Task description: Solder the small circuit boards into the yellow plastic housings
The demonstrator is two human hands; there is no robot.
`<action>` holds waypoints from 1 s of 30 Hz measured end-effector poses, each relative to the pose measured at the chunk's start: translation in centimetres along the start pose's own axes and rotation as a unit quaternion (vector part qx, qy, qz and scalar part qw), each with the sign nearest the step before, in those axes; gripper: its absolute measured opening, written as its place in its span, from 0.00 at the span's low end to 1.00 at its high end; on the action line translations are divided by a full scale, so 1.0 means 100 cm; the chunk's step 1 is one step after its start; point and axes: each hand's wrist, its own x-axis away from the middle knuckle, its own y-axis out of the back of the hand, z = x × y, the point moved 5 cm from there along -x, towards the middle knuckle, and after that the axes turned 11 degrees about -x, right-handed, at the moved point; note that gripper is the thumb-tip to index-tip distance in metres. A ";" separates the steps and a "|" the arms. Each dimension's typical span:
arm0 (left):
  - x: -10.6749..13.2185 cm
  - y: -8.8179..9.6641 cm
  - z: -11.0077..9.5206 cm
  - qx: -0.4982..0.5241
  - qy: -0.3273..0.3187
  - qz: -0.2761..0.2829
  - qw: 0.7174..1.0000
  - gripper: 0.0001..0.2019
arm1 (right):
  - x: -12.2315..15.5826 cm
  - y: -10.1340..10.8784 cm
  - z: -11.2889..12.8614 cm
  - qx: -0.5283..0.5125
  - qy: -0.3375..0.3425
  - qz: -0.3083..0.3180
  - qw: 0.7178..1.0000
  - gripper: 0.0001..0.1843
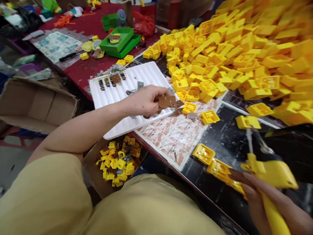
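Note:
My left hand (pixel 147 100) is closed on a flat brown piece (pixel 167 101), held above the right edge of a white ribbed foam tray (pixel 120 118). Small dark parts (pixel 106 83) and another brown piece (pixel 116 78) lie on that tray. At lower right, my right hand (pixel 274 207) is wrapped round a yellow soldering gun (pixel 269 171) with a thin metal tip. Its fingertips reach the near end of a row of open yellow casings (pixel 218 169). Motion blurs this hand, so whether it touches the casings is unclear. One more yellow casing (pixel 248 122) sits by the tip.
A large heap of yellow casings (pixel 240 55) covers the back right of the table. A carton of yellow pieces (pixel 116 162) stands below the table edge. Green trays (pixel 116 42) rest farther back on the red cloth. An open cardboard box (pixel 36 103) is at left.

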 end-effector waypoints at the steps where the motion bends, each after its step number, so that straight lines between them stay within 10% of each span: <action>1: -0.007 -0.013 -0.007 -0.015 -0.011 0.024 1.000 0.10 | -0.002 -0.002 0.004 0.003 0.014 -0.020 1.000 0.14; 8: -0.042 -0.122 -0.038 -0.036 -0.003 0.304 0.952 0.02 | -0.035 -0.030 0.026 -0.068 0.026 -0.018 0.997 0.16; 12: -0.039 -0.144 -0.045 -0.017 -0.075 0.344 0.936 0.10 | -0.037 -0.034 0.013 -0.109 -0.042 -0.057 0.991 0.12; 17: -0.030 -0.127 -0.030 -0.052 -0.122 0.237 0.962 0.25 | -0.025 -0.037 -0.005 -0.182 -0.140 -0.100 0.968 0.14; 20: -0.017 -0.120 -0.026 -0.148 -0.172 0.068 0.971 0.21 | -0.024 -0.042 -0.009 -0.219 -0.170 -0.103 0.955 0.15; 26: 0.025 -0.138 -0.039 -0.205 -0.392 -0.221 0.869 0.05 | -0.022 -0.055 -0.010 -0.274 -0.191 -0.096 0.938 0.16; 30: 0.005 -0.129 -0.022 0.085 -0.231 -0.225 0.943 0.07 | -0.020 -0.057 -0.006 -0.278 -0.189 -0.095 0.937 0.15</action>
